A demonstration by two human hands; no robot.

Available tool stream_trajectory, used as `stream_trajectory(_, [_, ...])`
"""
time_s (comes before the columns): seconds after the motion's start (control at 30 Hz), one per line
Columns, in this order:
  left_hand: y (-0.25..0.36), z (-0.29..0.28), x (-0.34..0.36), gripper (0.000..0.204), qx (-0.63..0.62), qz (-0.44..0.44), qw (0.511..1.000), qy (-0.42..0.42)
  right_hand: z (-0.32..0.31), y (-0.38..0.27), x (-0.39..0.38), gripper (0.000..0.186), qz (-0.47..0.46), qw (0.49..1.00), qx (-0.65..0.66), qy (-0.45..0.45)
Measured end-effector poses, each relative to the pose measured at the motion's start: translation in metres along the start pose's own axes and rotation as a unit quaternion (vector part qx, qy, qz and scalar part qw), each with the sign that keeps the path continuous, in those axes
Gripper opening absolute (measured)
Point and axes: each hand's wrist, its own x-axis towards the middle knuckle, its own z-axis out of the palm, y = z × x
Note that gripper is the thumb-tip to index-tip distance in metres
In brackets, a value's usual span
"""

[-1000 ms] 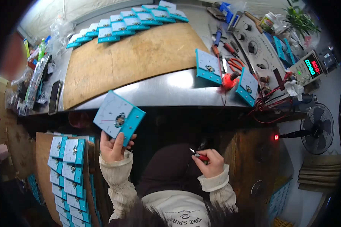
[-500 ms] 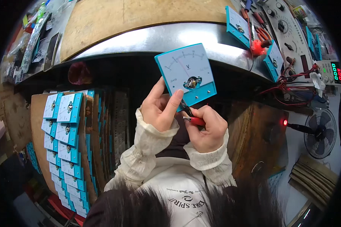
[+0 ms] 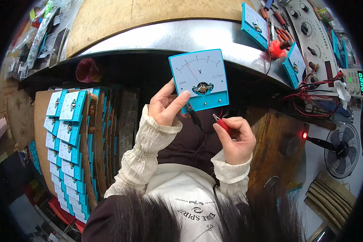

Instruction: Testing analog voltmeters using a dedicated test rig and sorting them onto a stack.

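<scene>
My left hand point(image 3: 167, 105) grips a teal-framed voltmeter point(image 3: 207, 66) by its lower left edge, thumb on the front. The meter has a white scale face, a thin needle and an exposed pivot above a teal strip with small terminals. A black alligator clip point(image 3: 195, 118) hangs at the meter's lower left corner, beside my left thumb. Below and right of the meter, my right hand point(image 3: 238, 141) pinches a red alligator clip point(image 3: 222, 122). Its metal tip points up and left, apart from the meter.
Stacked voltmeters point(image 3: 70, 135) cover an upright board at left. The bench point(image 3: 157, 38) carries a wooden board point(image 3: 157, 11), a meter point(image 3: 254, 25) and a red-handled tool point(image 3: 279, 48). At right are a dial-faced instrument point(image 3: 310, 34), a power supply point(image 3: 357, 82), tangled red wires and a fan point(image 3: 341, 151).
My right hand has moved right and down with the red clip, away from the meter and black clip. The meter has turned more upright. The power supply's red digits no longer show.
</scene>
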Motion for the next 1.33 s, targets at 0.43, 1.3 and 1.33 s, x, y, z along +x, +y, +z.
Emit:
stream_trajectory(0.43, [-0.002, 0.022, -0.005, 0.050, -0.018, 0.022, 1.000, 0.013, 0.010, 0.006, 0.014, 0.018, -0.097, 0.989, -0.104, 0.042])
stream_trajectory(1.3, [-0.014, 0.105, 0.006, 0.046, 0.048, -0.025, 0.957, -0.285, -0.162, 0.052, -0.102, 0.092, 0.125, 0.838, -0.296, 0.442])
stream_trajectory(1.33, [-0.020, 0.110, 0.005, 0.046, 0.004, -0.032, 0.961, -0.273, -0.184, 0.049, -0.117, 0.084, 0.121, 0.826, -0.271, 0.479])
